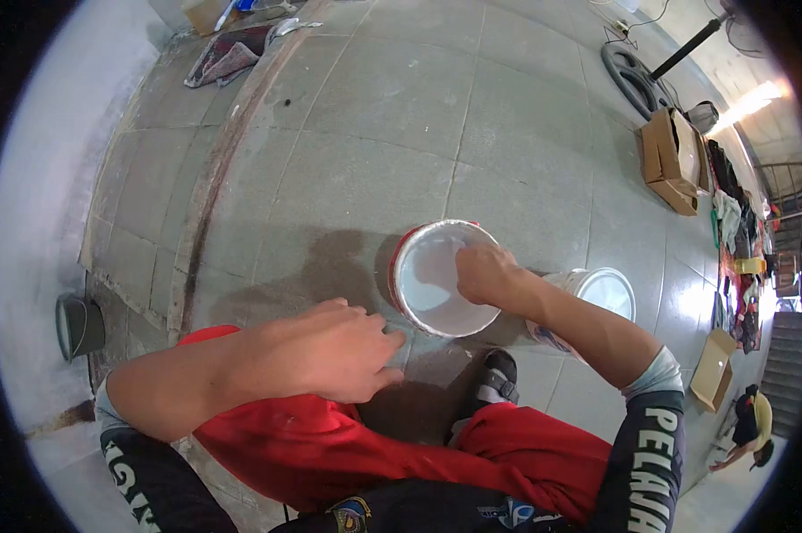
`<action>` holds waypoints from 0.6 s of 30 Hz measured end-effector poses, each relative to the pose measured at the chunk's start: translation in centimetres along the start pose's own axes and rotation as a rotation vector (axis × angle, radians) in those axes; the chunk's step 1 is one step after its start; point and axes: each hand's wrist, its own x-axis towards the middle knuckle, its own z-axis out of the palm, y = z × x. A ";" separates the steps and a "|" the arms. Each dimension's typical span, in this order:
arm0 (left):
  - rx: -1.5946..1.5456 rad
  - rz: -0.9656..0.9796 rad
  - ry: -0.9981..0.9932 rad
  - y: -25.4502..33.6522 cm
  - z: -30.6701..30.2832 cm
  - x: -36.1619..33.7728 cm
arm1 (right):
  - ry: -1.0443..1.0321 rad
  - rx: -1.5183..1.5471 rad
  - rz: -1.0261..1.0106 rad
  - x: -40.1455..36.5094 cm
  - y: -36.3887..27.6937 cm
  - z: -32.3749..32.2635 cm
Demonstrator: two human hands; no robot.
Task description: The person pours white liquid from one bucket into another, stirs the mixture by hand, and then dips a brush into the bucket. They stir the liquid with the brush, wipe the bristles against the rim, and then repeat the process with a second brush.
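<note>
A round bucket [399, 275] with a white rim and red on its outer side stands on the floor before me, with white or pale liquid inside. My right hand [485, 274] is over the bucket's right part, fingers closed and pointing down into it. Whatever those fingers may grip is hidden from view. To the left of the bucket my left hand [352, 351] hovers near my knee, empty, its fingers loosely bent and apart. A second white bucket [610, 293] with a pale top stands to the right, partly behind my right forearm.
A cardboard box [672, 164] and a black round stand base [632, 80] lie at upper right. A cloth [232, 55] rests beyond a raised floor edge [214, 186]. At left, a dark pail [79, 327] stands by the wall. Another person [753, 422] bends at far right.
</note>
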 end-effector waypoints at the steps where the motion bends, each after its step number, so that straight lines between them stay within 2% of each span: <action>1: 0.006 0.004 0.005 0.0 0.0 0.1 | 0.002 0.000 0.001 0.3 0.3 0.5; 3: 0.012 0.006 0.009 0.0 0.0 0.1 | -0.013 -0.117 -0.052 1.8 1.0 2.5; 5: 0.003 -0.011 -0.016 0.1 -0.1 0.2 | 0.006 -0.088 -0.064 2.7 0.7 3.7; 10: -0.001 -0.005 -0.018 0.1 -0.3 0.2 | -0.030 -0.126 -0.139 2.2 -1.3 3.2; 12: -0.003 -0.009 -0.019 0.0 -0.3 0.2 | 0.056 -0.249 -0.398 1.8 -0.7 4.1; 13: -0.005 -0.009 -0.013 0.0 -0.3 0.2 | 0.058 -0.248 -0.399 1.6 -0.4 4.2; 15: -0.008 -0.013 -0.010 -0.2 -0.3 0.0 | -0.026 -0.280 -0.472 1.0 -0.1 3.8; 18: -0.005 0.010 0.046 -0.1 -0.2 -0.3 | -0.094 -0.369 -0.437 0.2 -0.1 2.0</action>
